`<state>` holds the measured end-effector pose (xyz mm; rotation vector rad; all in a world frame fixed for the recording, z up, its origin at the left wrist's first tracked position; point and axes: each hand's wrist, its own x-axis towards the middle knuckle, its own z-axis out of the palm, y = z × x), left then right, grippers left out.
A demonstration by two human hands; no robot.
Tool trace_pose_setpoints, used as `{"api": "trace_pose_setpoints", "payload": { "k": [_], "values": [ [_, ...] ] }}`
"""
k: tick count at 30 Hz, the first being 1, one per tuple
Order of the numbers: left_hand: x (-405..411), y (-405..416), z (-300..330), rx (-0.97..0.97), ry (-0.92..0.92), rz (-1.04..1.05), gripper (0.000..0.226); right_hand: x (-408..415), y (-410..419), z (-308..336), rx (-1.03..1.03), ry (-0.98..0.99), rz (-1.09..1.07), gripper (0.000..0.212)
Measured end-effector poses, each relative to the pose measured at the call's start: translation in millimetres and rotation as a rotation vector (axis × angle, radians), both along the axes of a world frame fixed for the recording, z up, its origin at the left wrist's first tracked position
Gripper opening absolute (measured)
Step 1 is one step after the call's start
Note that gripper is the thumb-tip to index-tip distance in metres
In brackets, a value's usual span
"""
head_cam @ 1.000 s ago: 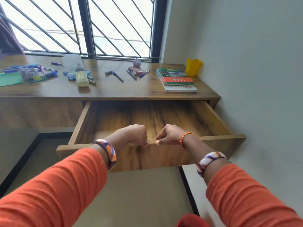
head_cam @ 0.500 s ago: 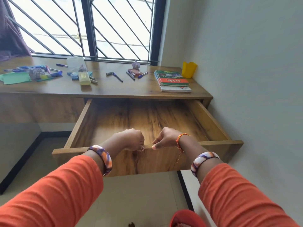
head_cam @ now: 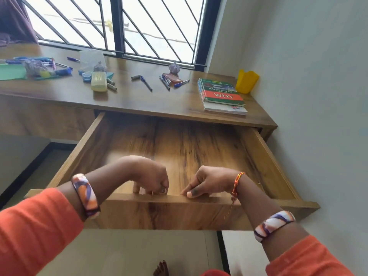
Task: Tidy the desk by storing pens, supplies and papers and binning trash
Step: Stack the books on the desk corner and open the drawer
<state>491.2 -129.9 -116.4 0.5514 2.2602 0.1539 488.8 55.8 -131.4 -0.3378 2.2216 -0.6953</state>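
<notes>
A wide wooden drawer (head_cam: 266, 156) stands pulled far out from under the desk (head_cam: 139, 100); nothing lies inside it. My left hand (head_cam: 151, 176) and my right hand (head_cam: 207, 182) both grip the top of its front panel, fingers curled over the edge. On the desktop lie loose pens (head_cam: 146, 84), more pens (head_cam: 169, 81) by a reddish case, a yellow-green box (head_cam: 99, 81), a blue cap (head_cam: 87, 76), crumpled paper (head_cam: 174, 67), a green sheet (head_cam: 12, 72) with pens at the far left, and stacked books (head_cam: 223, 94).
A yellow pen holder (head_cam: 247, 80) stands at the desk's back right corner against the wall (head_cam: 318, 96). A clear plastic tub (head_cam: 91, 58) sits near the window. Something red (head_cam: 215, 272) shows on the floor at the bottom edge.
The drawer has come further out toward me, with both hands still on its front edge. The left fingers now dip inside the drawer front.
</notes>
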Motion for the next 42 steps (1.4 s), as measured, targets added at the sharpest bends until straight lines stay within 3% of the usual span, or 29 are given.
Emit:
{"api": "trace_pose_setpoints", "payload": {
  "k": [2,4,8,11,14,16,19,22,29,37,40,42],
  "values": [
    [-22,7,4,-0.023,-0.216,0.03,0.03,-22,8,2,-0.068,-0.165,0.036,0.027],
    [-51,11,8,0.04,-0.306,0.041,0.031,-51,21,9,-0.121,-0.19,0.032,0.026],
    [-135,23,22,0.414,-0.141,0.203,0.028,-134,62,37,-0.221,0.191,-0.18,0.025],
    [-202,42,32,0.779,-0.116,0.51,0.027,-204,94,46,-0.288,0.538,-0.566,0.02],
    [-263,70,38,1.0,-0.089,0.711,0.022,-271,125,38,-0.251,0.791,-0.954,0.024],
    [-296,90,34,1.016,-0.065,0.836,0.012,-306,144,30,-0.174,0.76,-1.109,0.024],
    [-334,112,22,1.007,-0.049,0.942,0.017,-341,161,19,-0.181,0.548,-1.15,0.021],
    [-352,130,14,0.998,-0.059,0.963,0.037,-354,166,13,-0.257,0.421,-1.171,0.022],
    [-323,146,17,0.859,0.145,0.993,0.027,-324,177,15,-0.295,0.307,-1.167,0.023],
    [-205,146,18,0.961,0.044,0.967,0.018,-214,191,11,-0.318,0.233,-1.175,0.023],
    [-168,151,5,1.003,-0.098,1.023,0.003,-168,199,6,-0.351,0.159,-1.208,0.023],
    [-151,153,-6,1.002,-0.214,1.132,0.008,-137,203,5,-0.42,0.105,-1.218,0.019]
  ]
}}
